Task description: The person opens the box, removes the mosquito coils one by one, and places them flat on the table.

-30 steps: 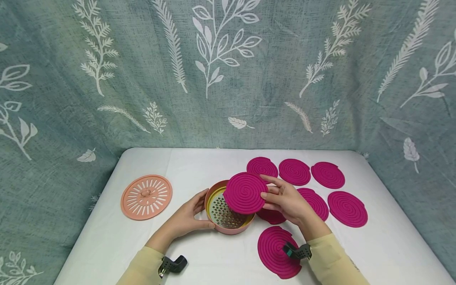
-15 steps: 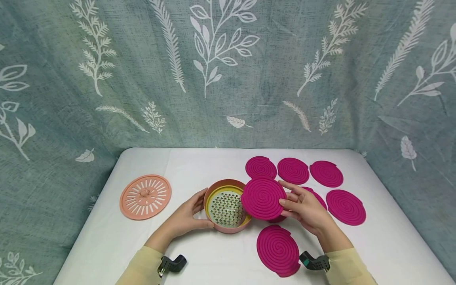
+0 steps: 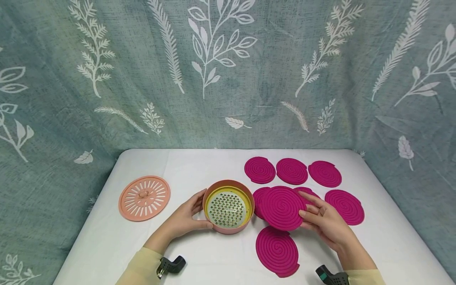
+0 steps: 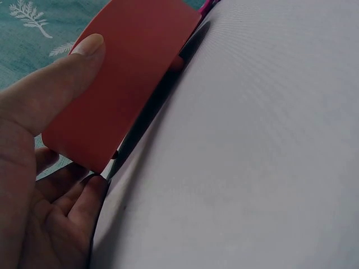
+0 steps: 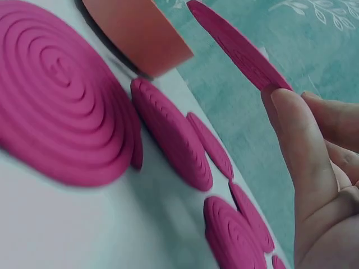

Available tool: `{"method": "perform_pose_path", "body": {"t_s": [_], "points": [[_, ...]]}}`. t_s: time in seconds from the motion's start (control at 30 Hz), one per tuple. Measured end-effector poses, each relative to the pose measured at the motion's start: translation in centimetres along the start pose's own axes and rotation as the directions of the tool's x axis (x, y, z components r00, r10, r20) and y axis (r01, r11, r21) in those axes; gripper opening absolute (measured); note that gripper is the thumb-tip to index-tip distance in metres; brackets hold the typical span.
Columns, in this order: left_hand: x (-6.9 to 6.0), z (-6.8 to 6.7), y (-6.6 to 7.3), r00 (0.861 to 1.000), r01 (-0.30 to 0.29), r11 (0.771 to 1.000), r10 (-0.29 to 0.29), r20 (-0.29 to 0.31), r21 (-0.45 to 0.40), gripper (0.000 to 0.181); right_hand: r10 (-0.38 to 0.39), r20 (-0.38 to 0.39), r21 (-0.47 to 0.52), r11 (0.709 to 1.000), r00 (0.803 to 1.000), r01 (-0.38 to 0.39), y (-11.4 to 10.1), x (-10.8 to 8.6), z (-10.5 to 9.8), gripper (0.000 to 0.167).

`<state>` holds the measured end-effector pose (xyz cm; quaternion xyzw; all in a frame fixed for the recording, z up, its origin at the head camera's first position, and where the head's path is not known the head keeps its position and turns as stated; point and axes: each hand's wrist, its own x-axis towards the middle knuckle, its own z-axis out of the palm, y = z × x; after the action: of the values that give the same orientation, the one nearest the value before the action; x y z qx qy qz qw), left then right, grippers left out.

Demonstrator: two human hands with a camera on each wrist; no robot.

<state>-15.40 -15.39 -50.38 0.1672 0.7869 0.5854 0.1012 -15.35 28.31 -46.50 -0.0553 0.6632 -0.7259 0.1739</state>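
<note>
My left hand (image 3: pixel 188 217) grips the left side of a round salmon-pink container (image 3: pixel 228 231), thumb at its near side. Inside it are a yellow ring (image 3: pixel 250 200) and a pale disc (image 3: pixel 227 210) full of holes. In the left wrist view the thumb lies against the container's reddish wall (image 4: pixel 123 73). My right hand (image 3: pixel 327 221) pinches the right edge of a magenta spiral coaster (image 3: pixel 282 208) between thumb and fingers. The right wrist view has this coaster (image 5: pixel 241 47) raised above the table. It partly hides two coasters beneath it in the head view.
Several more magenta coasters lie on the white table: one near the front (image 3: pixel 277 251), one at the right (image 3: pixel 344 207) and a row (image 3: pixel 291 171) at the back. At the left lies a slotted salmon-pink lid (image 3: pixel 144 198). A patterned green curtain (image 3: pixel 228 79) hangs behind.
The right hand has carried the pinched coaster from over the container to the right and slightly nearer, uncovering the container's inside. The left hand keeps its grip.
</note>
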Motion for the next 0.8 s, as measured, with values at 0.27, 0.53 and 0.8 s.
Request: {"method": "perform_pose_path", "body": {"t_s": [0.27,0.53,0.8], "points": [[0.6,-0.1,-2.6,1.000,-0.010,1.000,0.010,-0.005,0.027,0.110,0.015,-0.060,-0.011,1.000,0.998,-0.015,0.9,-2.0,-1.4,0.071],[0.7,-0.2,-2.5,1.000,-0.018,1.000,0.018,0.001,0.020,0.109,0.015,-0.055,0.038,0.999,0.998,-0.013,1.8,-3.8,-2.7,0.068],[0.7,-0.2,-2.5,1.000,-0.013,1.000,0.013,0.006,-0.009,0.108,0.097,-0.088,0.091,0.992,0.991,-0.088,2.8,-6.1,-4.2,0.065]]}}
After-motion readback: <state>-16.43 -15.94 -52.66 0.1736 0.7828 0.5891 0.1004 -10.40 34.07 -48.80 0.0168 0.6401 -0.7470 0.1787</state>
